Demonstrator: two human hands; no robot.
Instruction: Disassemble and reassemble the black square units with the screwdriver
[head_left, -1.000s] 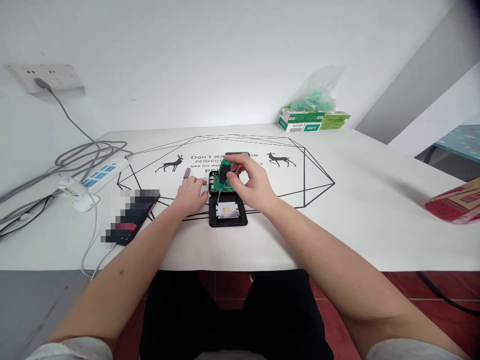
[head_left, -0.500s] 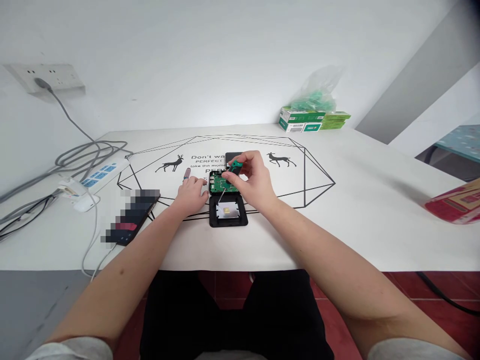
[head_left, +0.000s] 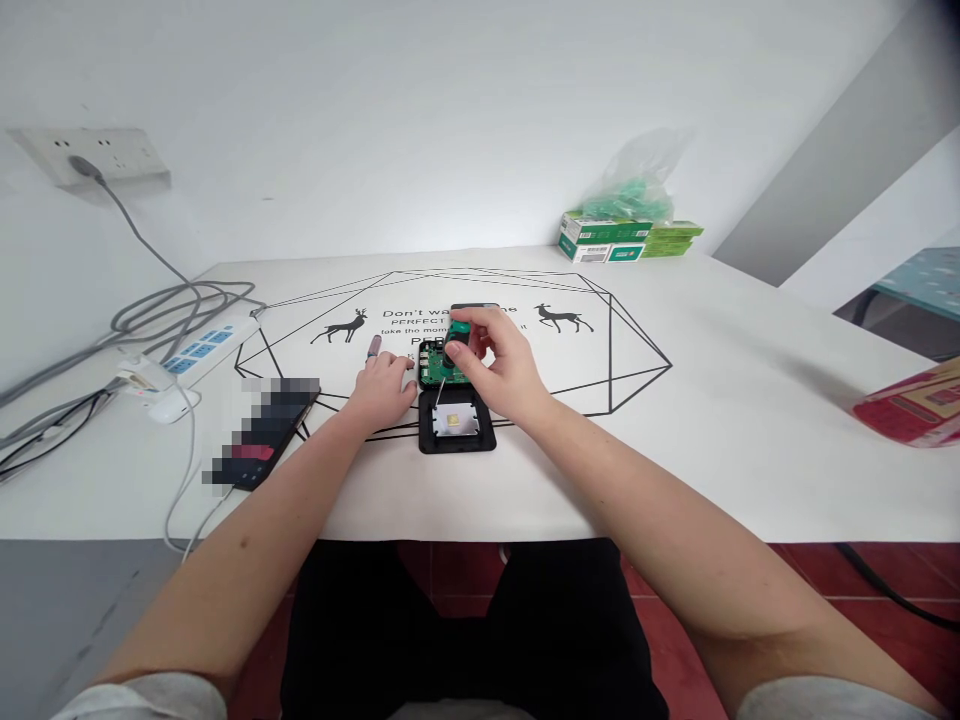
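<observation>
My right hand (head_left: 508, 368) is closed around the green and black handle of a screwdriver (head_left: 456, 342). Its thin shaft points down over the near edge of a green circuit board (head_left: 433, 373) seated in a black case. Part of the board is hidden behind the hand. Flat on the table, my left hand (head_left: 381, 392) has its fingers stretched out beside the case's left side. A small tool handle (head_left: 374, 346) lies just beyond those fingers. In front of the case is a black cover (head_left: 429, 438) with a silver plate (head_left: 455, 421) inside it.
A phone (head_left: 279, 425) lies left, near a power strip (head_left: 214, 348) and coiled grey cables (head_left: 154, 310). Green boxes (head_left: 604, 232) topped by a plastic bag (head_left: 637, 190) stand at the back right. A red package (head_left: 911, 408) sits at the right edge.
My right hand has shifted slightly left, and the screwdriver now stands more upright, its tip a little further left. My left hand has stayed in place.
</observation>
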